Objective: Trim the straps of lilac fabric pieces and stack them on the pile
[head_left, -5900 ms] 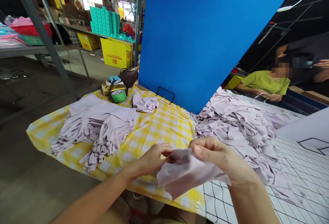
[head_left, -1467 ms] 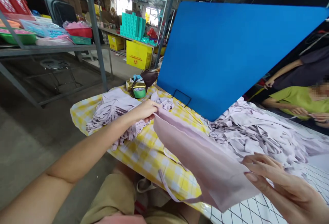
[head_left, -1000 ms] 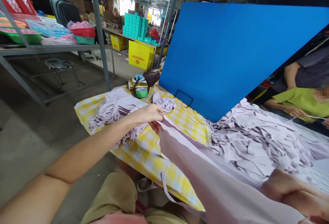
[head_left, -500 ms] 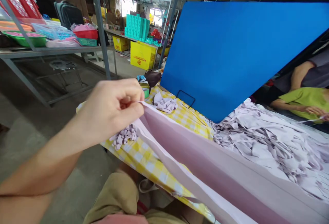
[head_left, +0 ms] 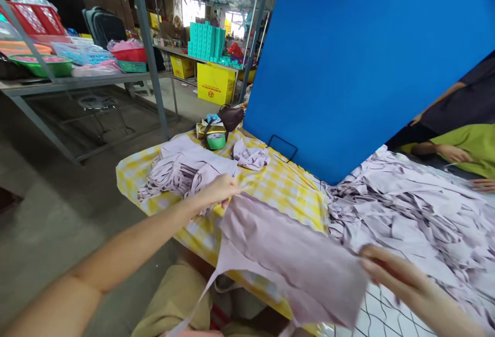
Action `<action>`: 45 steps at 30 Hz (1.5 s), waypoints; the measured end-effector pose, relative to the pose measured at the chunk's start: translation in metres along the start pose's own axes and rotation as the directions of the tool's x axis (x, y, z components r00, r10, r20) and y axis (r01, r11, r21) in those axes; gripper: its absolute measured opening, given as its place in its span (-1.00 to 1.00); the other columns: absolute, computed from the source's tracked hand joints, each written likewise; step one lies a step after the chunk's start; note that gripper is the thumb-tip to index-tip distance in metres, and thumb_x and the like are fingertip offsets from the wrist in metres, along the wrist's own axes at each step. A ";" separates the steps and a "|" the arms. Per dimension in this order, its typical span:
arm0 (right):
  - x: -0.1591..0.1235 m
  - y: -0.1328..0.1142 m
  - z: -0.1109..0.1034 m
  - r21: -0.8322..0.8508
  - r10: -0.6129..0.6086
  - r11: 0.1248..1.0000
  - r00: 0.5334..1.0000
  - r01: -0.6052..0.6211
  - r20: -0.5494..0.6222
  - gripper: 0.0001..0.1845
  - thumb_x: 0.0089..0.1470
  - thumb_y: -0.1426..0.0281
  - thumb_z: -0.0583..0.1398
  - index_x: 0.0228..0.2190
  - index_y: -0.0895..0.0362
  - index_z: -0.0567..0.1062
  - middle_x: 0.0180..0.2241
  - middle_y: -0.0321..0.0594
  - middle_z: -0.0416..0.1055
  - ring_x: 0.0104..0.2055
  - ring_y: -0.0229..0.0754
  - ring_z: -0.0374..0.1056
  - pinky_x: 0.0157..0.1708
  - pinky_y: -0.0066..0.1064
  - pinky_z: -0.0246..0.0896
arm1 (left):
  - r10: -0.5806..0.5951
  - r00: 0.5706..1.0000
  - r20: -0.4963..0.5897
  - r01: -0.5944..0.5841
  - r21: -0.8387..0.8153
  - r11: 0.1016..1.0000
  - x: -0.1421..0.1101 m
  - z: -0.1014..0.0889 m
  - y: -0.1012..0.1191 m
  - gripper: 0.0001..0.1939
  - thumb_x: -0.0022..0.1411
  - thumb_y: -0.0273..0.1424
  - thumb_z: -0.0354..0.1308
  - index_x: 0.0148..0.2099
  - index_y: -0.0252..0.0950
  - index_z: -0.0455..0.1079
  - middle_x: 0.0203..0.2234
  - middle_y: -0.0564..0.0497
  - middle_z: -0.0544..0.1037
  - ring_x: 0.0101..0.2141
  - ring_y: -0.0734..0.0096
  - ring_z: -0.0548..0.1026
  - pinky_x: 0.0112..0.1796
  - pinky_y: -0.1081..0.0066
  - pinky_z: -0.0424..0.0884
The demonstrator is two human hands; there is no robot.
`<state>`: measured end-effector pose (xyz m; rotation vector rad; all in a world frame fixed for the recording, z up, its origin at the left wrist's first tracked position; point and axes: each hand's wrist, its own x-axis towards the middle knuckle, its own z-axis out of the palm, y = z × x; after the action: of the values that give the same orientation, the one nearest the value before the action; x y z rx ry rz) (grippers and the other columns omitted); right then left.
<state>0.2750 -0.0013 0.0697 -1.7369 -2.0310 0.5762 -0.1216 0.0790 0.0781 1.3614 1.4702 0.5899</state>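
Note:
A pale mauve strappy top (head_left: 294, 254) is stretched between my two hands above the table edge, its thin straps hanging down. My left hand (head_left: 225, 188) pinches its far left corner, fingers closed. At the opposite end my right hand (head_left: 394, 270), a little blurred, grips the right edge. Just beyond my left hand lies a stack of folded mauve tops (head_left: 181, 159) on the yellow checked tablecloth (head_left: 131, 174). A crumpled mauve piece (head_left: 250, 155) rests farther back.
A large heap of mauve garments (head_left: 417, 223) covers the right side. Behind it leans a big blue board (head_left: 344, 79), with a black wire stand (head_left: 284, 147) before it. Green tape (head_left: 215, 140) sits at the back. Another person's hand (head_left: 453, 152) shows at right.
The top was close to the camera with its opening held wide; now it is lower, farther off and spread flat. My left hand moved away and my right hand came into view.

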 end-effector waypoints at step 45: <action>0.025 0.045 0.146 -0.517 0.250 0.820 0.966 -0.246 -0.064 -0.41 0.20 0.21 -0.21 0.20 0.11 0.08 0.27 -0.20 -0.08 0.30 -0.02 -0.22 0.16 0.03 -0.24 | 0.411 0.871 0.268 -0.444 0.788 0.427 0.075 0.081 -0.096 -0.44 0.28 -0.27 -0.07 0.28 -0.26 -0.03 0.28 -0.20 -0.14 0.26 0.07 -0.19 0.15 -0.08 -0.19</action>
<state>0.2281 0.0226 -0.0754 -2.3384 -2.1100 0.0890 -0.0818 0.1039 -0.0609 2.5646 1.4069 0.1073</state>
